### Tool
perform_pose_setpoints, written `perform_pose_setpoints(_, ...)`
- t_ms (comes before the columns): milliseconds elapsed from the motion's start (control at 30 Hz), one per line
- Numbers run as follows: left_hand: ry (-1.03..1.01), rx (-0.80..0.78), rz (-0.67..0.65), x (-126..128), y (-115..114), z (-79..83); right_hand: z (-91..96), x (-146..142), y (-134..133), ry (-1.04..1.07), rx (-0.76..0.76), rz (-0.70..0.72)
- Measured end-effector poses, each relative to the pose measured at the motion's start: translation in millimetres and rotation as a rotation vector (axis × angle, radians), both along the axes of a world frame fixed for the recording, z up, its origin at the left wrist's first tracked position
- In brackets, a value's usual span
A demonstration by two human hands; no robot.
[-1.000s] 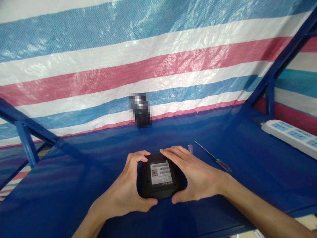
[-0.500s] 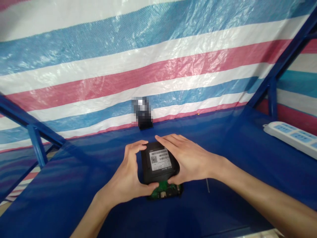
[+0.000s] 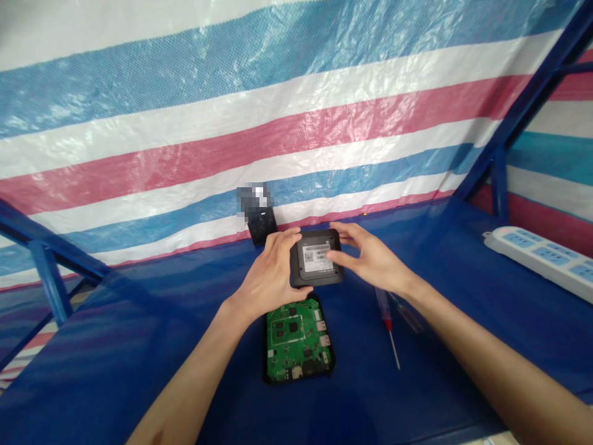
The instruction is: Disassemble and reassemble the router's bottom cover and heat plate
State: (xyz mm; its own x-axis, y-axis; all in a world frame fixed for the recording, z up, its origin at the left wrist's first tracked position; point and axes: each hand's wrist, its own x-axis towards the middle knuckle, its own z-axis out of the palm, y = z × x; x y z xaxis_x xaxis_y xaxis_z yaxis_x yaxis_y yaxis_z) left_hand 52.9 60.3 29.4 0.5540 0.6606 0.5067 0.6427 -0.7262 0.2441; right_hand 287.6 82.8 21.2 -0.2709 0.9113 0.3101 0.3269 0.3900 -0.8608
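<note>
Both my hands hold a black plastic device casing (image 3: 317, 258) above the blue table, with its white QR-code label facing up. My left hand (image 3: 271, 269) grips its left edge. The fingers of my right hand (image 3: 365, 256) rest on its right side and label. Just nearer to me, a green circuit board (image 3: 296, 340) lies in a black base tray (image 3: 267, 364), apart from the casing. A thin screwdriver (image 3: 388, 327) with a reddish, translucent handle lies to the right of the board, under my right forearm.
A blue table (image 3: 139, 334) with a blue steel frame (image 3: 519, 117) stands before a striped tarpaulin (image 3: 296, 111). A pixelated black object (image 3: 257, 213) stands at the table's far edge. A white power strip (image 3: 537, 259) lies at the right.
My hands have lifted the casing away and moved it farther from me, separating it from the green board, which now shows fully on the table. The screwdriver now shows nearer the board.
</note>
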Motion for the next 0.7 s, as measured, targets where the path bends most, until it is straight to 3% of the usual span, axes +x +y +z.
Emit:
perform_pose_setpoints(200,0.020,-0.022,-0.052,13,2,-2.7,-1.5,14,13,0.159,-0.196,-0.053)
perform_pose_setpoints(467,0.035,-0.058,-0.070,17,1,8.3,7.4,30,4,0.312,-0.393,-0.020)
perform_pose_setpoints(600,-0.050,-0.254,0.091,6,-31,10.0,4.9,32,5,0.366,-0.369,-0.066)
perform_pose_setpoints(700,0.105,-0.498,0.131,-5,-65,3.6,1.8,30,6,0.360,-0.294,-0.113)
